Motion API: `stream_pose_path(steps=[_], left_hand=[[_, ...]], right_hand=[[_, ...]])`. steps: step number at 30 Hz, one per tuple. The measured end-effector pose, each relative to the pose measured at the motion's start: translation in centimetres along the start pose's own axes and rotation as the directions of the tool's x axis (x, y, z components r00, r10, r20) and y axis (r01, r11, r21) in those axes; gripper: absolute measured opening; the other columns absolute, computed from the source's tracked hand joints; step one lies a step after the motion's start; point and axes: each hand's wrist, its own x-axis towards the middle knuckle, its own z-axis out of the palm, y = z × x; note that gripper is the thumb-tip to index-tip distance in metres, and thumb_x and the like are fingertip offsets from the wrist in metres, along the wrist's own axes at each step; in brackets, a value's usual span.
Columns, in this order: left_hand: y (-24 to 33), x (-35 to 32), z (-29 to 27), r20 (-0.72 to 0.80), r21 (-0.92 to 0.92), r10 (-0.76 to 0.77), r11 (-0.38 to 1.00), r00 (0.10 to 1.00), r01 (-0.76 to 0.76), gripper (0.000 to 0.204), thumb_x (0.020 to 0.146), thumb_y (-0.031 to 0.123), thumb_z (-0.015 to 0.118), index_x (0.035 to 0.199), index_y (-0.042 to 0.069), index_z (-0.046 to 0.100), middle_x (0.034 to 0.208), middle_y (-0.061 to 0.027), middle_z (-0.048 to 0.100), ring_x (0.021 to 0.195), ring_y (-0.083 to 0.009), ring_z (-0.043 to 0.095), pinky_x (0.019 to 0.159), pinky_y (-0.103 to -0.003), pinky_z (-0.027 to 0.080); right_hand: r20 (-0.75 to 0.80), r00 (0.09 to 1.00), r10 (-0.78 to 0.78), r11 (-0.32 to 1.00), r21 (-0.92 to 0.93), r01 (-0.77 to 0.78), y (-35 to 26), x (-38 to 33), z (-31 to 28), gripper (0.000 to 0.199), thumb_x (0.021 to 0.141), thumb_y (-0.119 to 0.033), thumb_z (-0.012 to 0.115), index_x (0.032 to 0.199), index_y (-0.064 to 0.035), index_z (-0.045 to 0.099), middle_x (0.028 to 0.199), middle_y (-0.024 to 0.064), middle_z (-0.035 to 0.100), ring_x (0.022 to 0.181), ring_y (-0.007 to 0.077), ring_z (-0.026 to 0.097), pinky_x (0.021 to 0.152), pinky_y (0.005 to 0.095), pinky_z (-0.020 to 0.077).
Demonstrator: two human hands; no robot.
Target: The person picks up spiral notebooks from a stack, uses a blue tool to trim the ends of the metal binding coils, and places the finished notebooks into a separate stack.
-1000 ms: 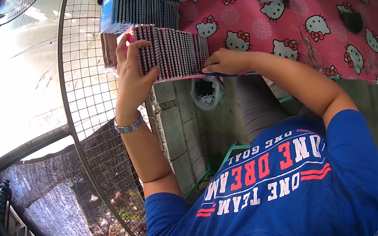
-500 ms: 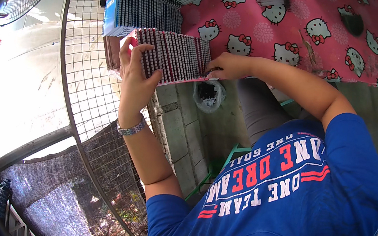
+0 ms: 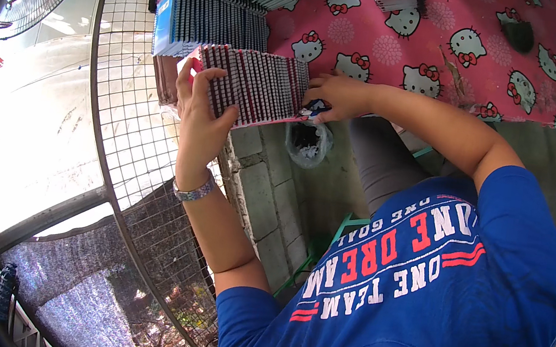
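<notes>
Spread wide, the left hand (image 3: 203,111) touches the left end of the notebooks (image 3: 254,86) at the counter (image 3: 392,52)'s near left; the right hand (image 3: 337,97) curls round a small blue thing (image 3: 316,106) at their right end.

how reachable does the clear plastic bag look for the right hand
Probably yes: the clear plastic bag shows just below the right hand, its open mouth uncovered, though that hand seems to hold a small dark item beside the spiral notebooks.

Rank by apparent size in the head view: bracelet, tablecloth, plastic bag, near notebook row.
1. Tablecloth
2. Near notebook row
3. Plastic bag
4. Bracelet
</notes>
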Motion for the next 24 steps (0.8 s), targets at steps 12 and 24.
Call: stream_pose_path(steps=[12,24], left_hand=[[0.1,0.0,0.1,-0.005,-0.006,0.004,1.000,1.000,-0.004,0.054,0.070,0.005,0.068,0.121,0.015,0.054,0.149,-0.0177,0.027,0.138,-0.0408,0.032,0.108,-0.048,0.037],[0.1,0.1,0.1,-0.002,-0.008,-0.006,1.000,1.000,0.006,0.054,0.069,0.005,0.067,0.121,0.015,0.054,0.148,-0.0177,0.028,0.137,-0.0415,0.032,0.108,-0.049,0.035]], right_hand=[[0.301,0.926,0.227,0.965,0.056,-0.255,-1.0,0.2,-2.3,0.035,0.082,-0.036,0.069,0.109,-0.0144,0.066,0.114,0.0095,0.062,0.109,0.0275,0.061,0.095,0.0480,0.0400],[0.608,0.713,0.348,0.772,0.246,-0.587,-0.2,0.9,-2.4,0.040,0.081,-0.036,0.071,0.114,-0.0140,0.066,0.121,0.0095,0.059,0.120,0.0312,0.052,0.102,0.0514,0.0326]])
